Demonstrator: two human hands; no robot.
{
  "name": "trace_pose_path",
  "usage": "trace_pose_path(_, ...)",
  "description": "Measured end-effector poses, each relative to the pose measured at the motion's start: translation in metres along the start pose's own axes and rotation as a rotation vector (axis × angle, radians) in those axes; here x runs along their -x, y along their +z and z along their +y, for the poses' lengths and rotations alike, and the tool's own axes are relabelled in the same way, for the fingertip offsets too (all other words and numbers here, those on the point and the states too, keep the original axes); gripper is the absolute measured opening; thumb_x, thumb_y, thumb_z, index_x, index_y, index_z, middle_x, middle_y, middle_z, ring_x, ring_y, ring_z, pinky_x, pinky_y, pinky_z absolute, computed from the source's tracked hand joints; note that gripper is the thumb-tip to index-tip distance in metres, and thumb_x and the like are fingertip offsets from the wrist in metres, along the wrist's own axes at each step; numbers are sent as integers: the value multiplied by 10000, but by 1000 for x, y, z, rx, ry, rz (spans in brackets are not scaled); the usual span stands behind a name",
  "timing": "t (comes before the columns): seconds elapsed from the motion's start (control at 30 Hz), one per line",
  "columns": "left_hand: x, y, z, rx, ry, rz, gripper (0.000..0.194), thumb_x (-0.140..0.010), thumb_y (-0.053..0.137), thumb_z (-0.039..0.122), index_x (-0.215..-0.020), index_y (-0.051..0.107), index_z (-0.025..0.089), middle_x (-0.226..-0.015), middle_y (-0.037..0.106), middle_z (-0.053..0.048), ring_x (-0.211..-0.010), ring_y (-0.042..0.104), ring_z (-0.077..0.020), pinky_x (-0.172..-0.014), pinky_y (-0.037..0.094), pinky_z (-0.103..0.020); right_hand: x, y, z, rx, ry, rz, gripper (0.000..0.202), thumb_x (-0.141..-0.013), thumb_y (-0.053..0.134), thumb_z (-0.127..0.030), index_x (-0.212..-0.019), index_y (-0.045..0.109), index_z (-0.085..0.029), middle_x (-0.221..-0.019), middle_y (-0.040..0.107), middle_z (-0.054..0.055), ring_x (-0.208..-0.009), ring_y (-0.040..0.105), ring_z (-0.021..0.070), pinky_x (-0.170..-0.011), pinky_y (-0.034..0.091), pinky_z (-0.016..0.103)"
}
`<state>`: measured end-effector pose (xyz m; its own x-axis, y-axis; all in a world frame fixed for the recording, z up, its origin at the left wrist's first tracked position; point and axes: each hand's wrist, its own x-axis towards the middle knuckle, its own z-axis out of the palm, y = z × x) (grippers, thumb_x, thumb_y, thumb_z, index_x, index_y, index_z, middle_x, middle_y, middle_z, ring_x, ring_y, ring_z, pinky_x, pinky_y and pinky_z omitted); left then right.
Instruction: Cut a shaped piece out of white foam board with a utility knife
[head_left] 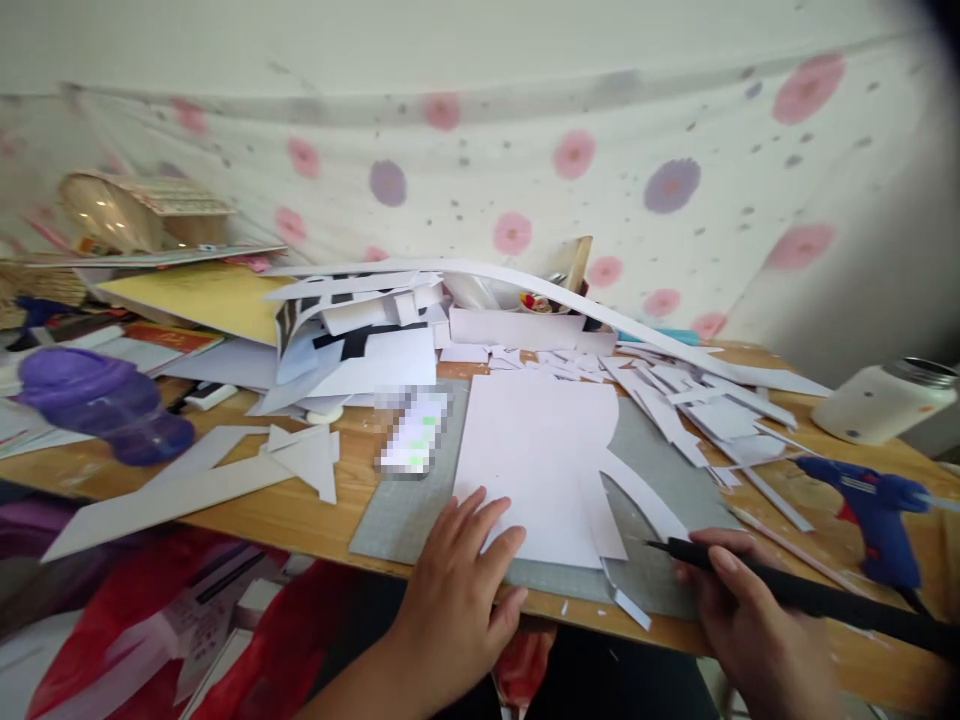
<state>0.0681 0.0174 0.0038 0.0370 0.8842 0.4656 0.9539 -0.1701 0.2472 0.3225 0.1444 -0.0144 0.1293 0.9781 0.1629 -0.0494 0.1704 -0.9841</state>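
Observation:
A white sheet [536, 460] with a curved cut along its right side lies on the grey cutting mat [405, 520]. My left hand [461, 570] rests with spread fingers on the sheet's lower left corner and holds nothing. In my right hand [750, 600] is a black pen-like knife [795, 590], its thin tip pointing left, just right of the sheet. A curved white strip [645, 495] lies between the sheet and the knife. Below the sheet's lower right corner is a small white offcut [631, 608]. A phone [414, 432], blurred out, lies left of the sheet.
On the right are a blue glue gun [874, 510], a white jar [885, 400] and paper scraps [720, 410]. A purple bottle [105, 400] and cut white pieces [187, 500] lie left. Behind stand stacked papers and a long white strip [517, 280]. The table's front edge is close.

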Motion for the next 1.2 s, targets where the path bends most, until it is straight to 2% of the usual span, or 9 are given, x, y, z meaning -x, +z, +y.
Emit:
trace_pose_path(0.17, 7, -2, -13, -96, -9, -123, 429, -814, 620, 276, -1240, 592, 228, -1391, 560, -89, -1350, 425, -350, -1047, 440, -591, 0, 8, 1, -317, 118, -41, 268, -582, 790, -251, -807, 645, -245, -617, 616, -51, -525, 610, 114, -522, 518, 205)
trace_pose_path(0.23, 8, 1, -15, -108, 40, -92, 402, -851, 583, 294, -1242, 598, 202, -1370, 577, -104, -1338, 442, -339, -1059, 440, -559, 3, 12, -7, -378, 126, -35, 299, -553, 798, -214, -808, 644, -228, -610, 634, -54, -492, 615, 114, -543, 551, 231)
trace_pose_path(0.33, 8, 5, -20, -118, 101, -40, 383, -883, 540, 306, -1241, 599, 185, -1353, 587, -117, -1339, 441, -331, -1075, 420, -535, 8, 15, -22, -351, 229, -135, 324, -583, 801, -233, -870, 653, -218, -729, 703, 7, -612, 685, 182, -473, 538, 244)
trace_pose_path(0.4, 5, 7, -24, -120, 125, -28, 349, -889, 528, 335, -1203, 608, 205, -1333, 595, -119, -1291, 487, -342, -1063, 388, -598, 10, 15, -30, -356, 272, -194, 344, -586, 774, -202, -912, 664, -224, -824, 723, 20, -699, 702, 202, -493, 545, 255)
trace_pose_path(0.47, 1, 7, -25, -107, 153, -6, 283, -886, 525, 344, -1107, 632, 202, -1311, 601, -126, -1275, 499, -354, -1060, 360, -626, 10, 12, -34, -356, 284, -253, 332, -550, 712, -136, -873, 689, -207, -792, 724, 15, -671, 684, 183, -541, 544, 260)
trace_pose_path(0.57, -6, 7, -17, -52, 251, 5, 255, -877, 538, 323, -1071, 629, 185, -1298, 611, -124, -1280, 502, -331, -1093, 348, -577, 6, 8, -35, -304, 241, -323, 298, -500, 608, -93, -764, 715, -180, -669, 703, 4, -569, 614, 145, -535, 485, 242)
trace_pose_path(0.77, -17, 20, 5, -6, 373, -19, 378, -870, 564, 267, -1238, 575, 180, -1320, 617, -100, -1284, 515, -295, -1115, 356, -514, -9, 6, -40, -134, 131, -432, 252, -522, 603, -85, -730, 713, -174, -645, 664, -14, -597, 564, 147, -540, 426, 245)
trace_pose_path(0.97, -20, 31, 5, 1, 394, -18, 508, -854, 595, 214, -1353, 498, 200, -1345, 603, -93, -1288, 515, -292, -1094, 409, -508, -13, 15, -53, -25, 83, -553, 181, -546, 625, -100, -706, 674, -170, -657, 621, -25, -613, 549, 130, -582, 457, 246)
trace_pose_path(1.2, -19, 30, 4, -25, 423, -30, 587, -831, 624, 190, -1396, 461, 191, -1363, 589, -103, -1291, 511, -296, -1097, 420, -504, -15, 20, -53, 68, -27, -668, 111, -617, 592, -137, -719, 615, -174, -678, 600, -10, -643, 555, 142, -607, 454, 258)
